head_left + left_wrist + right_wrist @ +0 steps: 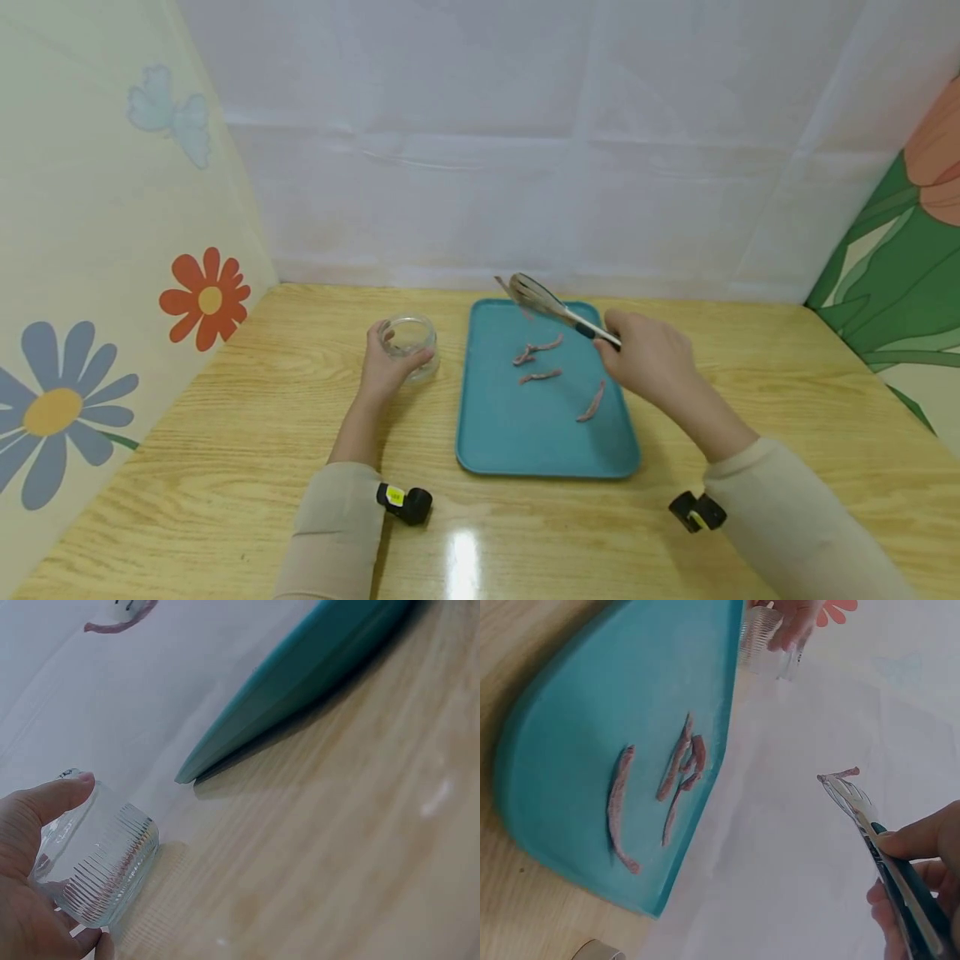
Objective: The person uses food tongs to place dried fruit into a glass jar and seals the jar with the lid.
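Tongs (551, 303) slant near the centre of the head view, up and left of the right hand (651, 352) gripping them, a pinkish strip (847, 772) at their tips. Left of the teal tray (517, 429), the left hand (384, 368) clasps a glass jar (422, 335).

This looks like a staged recording booth. A creased white cloth backdrop (480, 167) and cream, flower-printed side panels (112, 275) border a yellow wood-grain tabletop (360, 433). Small black wrist-worn cameras (417, 506) suggest filming.
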Tool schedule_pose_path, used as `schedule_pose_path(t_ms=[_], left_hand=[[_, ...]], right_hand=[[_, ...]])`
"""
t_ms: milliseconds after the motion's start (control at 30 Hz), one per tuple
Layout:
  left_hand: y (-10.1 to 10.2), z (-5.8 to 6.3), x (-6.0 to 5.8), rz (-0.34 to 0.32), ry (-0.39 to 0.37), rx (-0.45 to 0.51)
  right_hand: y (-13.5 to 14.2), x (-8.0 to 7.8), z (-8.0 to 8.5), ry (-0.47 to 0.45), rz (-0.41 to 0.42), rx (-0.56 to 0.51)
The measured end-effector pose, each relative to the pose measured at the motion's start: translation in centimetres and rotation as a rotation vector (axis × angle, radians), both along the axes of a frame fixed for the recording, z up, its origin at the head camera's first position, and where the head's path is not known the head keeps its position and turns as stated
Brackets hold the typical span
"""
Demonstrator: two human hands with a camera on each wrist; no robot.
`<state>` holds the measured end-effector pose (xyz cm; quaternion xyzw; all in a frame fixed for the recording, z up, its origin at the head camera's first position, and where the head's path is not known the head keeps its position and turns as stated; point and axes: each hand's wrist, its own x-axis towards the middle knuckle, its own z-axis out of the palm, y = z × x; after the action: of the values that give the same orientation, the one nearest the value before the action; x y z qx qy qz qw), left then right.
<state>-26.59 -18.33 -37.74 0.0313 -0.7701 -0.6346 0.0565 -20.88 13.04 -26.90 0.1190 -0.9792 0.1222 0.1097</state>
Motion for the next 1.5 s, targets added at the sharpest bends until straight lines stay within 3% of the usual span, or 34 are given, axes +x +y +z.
schedule_pose_path(t_ms=[600, 1133, 1500], left_hand=[[0.0, 0.0, -0.2, 0.003, -0.01, 0.002], [0.1, -0.1, -0.3, 0.019, -0.005, 0.006], [0.1, 0.0, -0.2, 0.028, 0.009, -0.013]], right_hand=[[-3.7, -1.6, 1.8, 0.049, 0.014, -0.076], [-8.3, -2.1, -0.1, 0.024, 0.044, -0.182], [-10.9, -2.0, -2.0, 0.03, 0.031, -0.146]])
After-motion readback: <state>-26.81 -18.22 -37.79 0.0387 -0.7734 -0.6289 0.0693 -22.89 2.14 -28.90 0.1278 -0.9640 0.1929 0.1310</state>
